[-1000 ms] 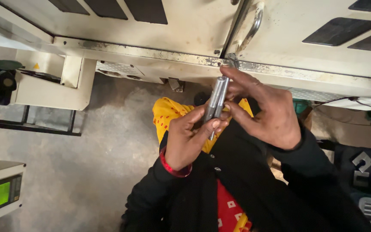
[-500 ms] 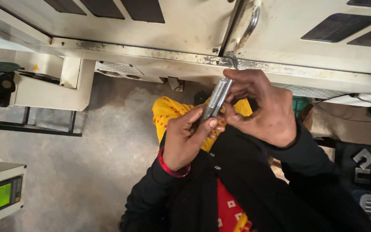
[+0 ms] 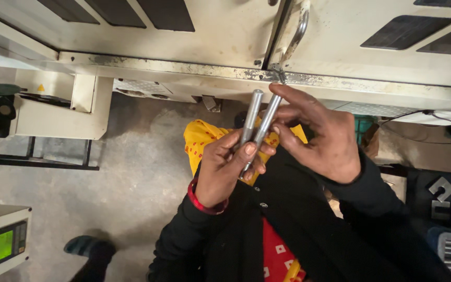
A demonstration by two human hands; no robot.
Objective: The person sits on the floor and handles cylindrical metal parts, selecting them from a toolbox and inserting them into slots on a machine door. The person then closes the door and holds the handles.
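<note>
Head view | I'm seeing left hand pinching two metal rods | right hand steadying tips | advising keeping rods parallel, gripping firmly.

**Tally around the machine cabinet**

Two hands are up below the machine cabinet: one left hand and one right hand. Between them are two metal rods, side by side and touching, their tops just under the cabinet's lower edge. One red bangle circles the left wrist. One curved metal handle sits on the cabinet front. Five dark vent panels show on the cabinet, three left of the handle and two right. One small box with a green screen stands far below the cabinet's left end.
</note>
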